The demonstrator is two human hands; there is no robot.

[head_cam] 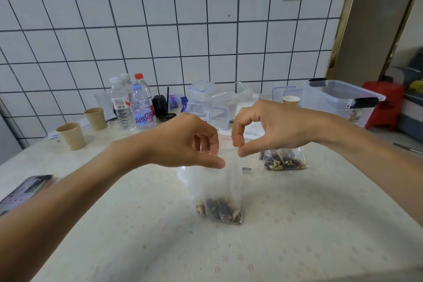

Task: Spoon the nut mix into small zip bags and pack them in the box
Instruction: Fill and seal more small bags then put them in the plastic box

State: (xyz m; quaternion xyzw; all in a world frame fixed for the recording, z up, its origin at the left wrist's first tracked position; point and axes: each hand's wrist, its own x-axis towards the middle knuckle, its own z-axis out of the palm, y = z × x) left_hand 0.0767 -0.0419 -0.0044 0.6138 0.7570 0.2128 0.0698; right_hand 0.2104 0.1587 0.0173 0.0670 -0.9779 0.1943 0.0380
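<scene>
A small clear zip bag hangs upright over the table, with nut mix gathered in its bottom. My left hand pinches the bag's top edge on the left between thumb and fingers. My right hand pinches the same top edge on the right with thumb and forefinger. A second bag of nut mix lies on the table behind, partly hidden by my right hand. A large clear plastic box with black latches stands at the back right, with some nut mix visible low inside it.
The table wears a pale flowered cloth. Water bottles, paper cups, small clear lidded containers and a black object line the tiled wall. A phone lies at the left edge. A red stool stands right.
</scene>
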